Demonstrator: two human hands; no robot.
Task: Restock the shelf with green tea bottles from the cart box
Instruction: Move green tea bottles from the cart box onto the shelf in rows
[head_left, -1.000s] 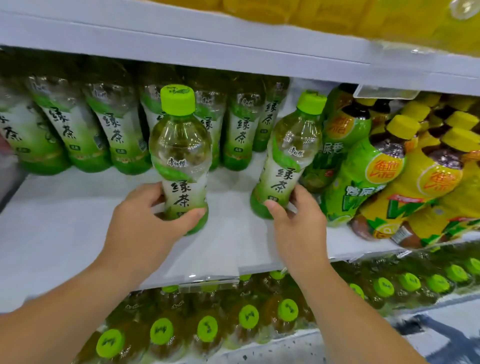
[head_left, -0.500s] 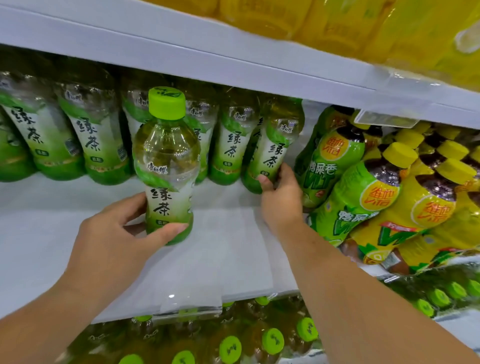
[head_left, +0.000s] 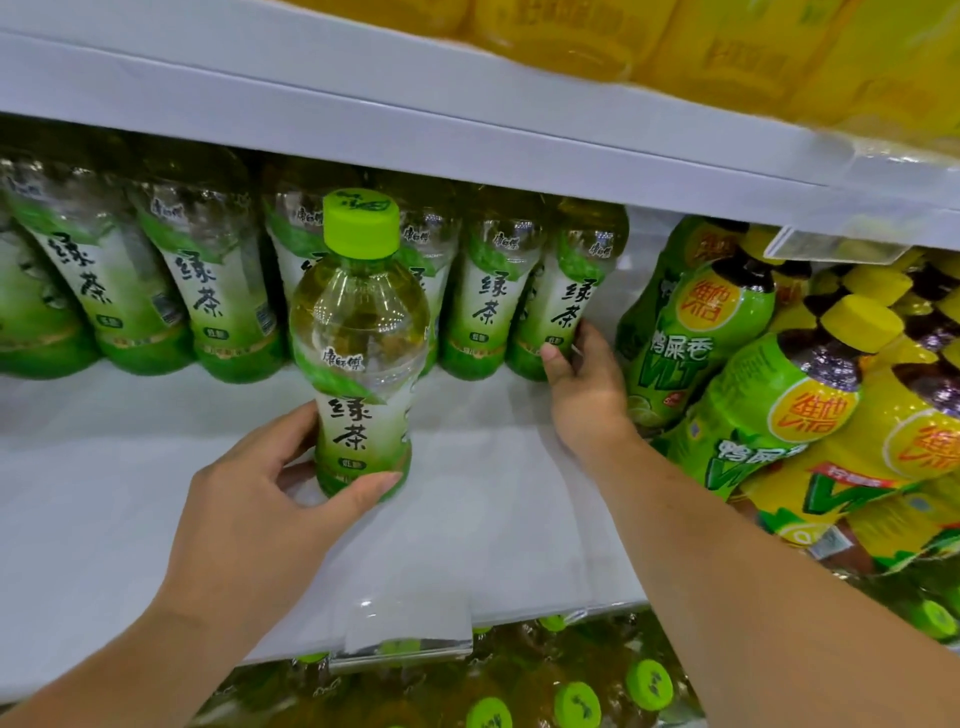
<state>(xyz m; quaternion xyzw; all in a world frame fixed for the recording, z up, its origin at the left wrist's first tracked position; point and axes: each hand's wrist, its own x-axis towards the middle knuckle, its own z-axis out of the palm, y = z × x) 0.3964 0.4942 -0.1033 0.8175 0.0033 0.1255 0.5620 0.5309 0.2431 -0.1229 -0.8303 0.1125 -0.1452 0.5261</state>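
Note:
My left hand (head_left: 260, 509) grips the base of a green tea bottle (head_left: 361, 338) with a lime cap, standing upright on the white shelf (head_left: 130, 509) in front of the back row. My right hand (head_left: 587, 395) reaches deep into the shelf and holds the lower part of another green tea bottle (head_left: 566, 291), which stands at the right end of the back row of green tea bottles (head_left: 208, 291). The cart box is out of view.
Leaning green and yellow lemon tea bottles (head_left: 769, 405) crowd the shelf's right side beside my right forearm. The upper shelf board (head_left: 467, 140) hangs low over the bottle caps. Green-capped bottles (head_left: 576, 701) fill the shelf below. Bare shelf surface lies front left.
My right hand pushed its bottle from the shelf's front to the back row's right end. My left hand kept its bottle upright, roughly where it was. The camera moved closer.

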